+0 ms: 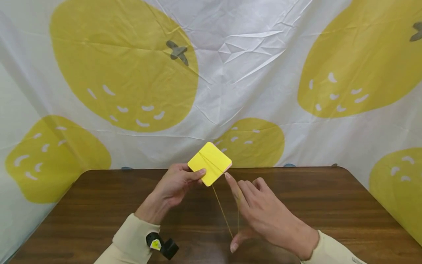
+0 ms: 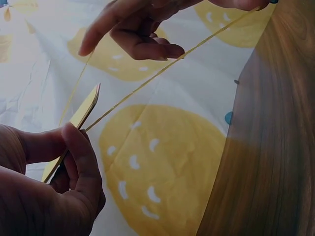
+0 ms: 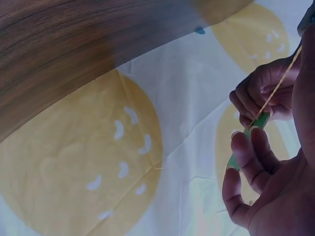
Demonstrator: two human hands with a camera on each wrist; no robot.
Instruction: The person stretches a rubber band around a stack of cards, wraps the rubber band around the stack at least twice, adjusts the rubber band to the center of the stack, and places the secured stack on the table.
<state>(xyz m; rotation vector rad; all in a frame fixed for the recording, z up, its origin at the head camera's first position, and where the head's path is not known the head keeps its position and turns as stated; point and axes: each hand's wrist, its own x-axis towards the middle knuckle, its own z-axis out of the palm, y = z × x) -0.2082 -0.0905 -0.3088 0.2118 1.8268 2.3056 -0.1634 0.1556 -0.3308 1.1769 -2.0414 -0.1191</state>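
Note:
My left hand (image 1: pixel 174 185) pinches a thin stack of square yellow cards (image 1: pixel 213 151) with rounded corners, thumb on the front face. The stack is tilted to a diamond above the table. One side of it looks green (image 3: pixel 263 120) in the right wrist view. A thin yellow rubber band (image 1: pixel 222 211) crosses the front face and runs down behind the stack. My right hand (image 1: pixel 270 216) stretches the band: the index finger extends to the stack's right corner, and the thumb is spread low, with the band running to it. Its other fingers are bent.
A dark brown wooden table (image 1: pixel 99 205) lies beneath both hands. Behind it hangs a white cloth (image 1: pixel 250 84) with large yellow fruit prints. A black strap device (image 1: pixel 162 245) sits at the left sleeve cuff.

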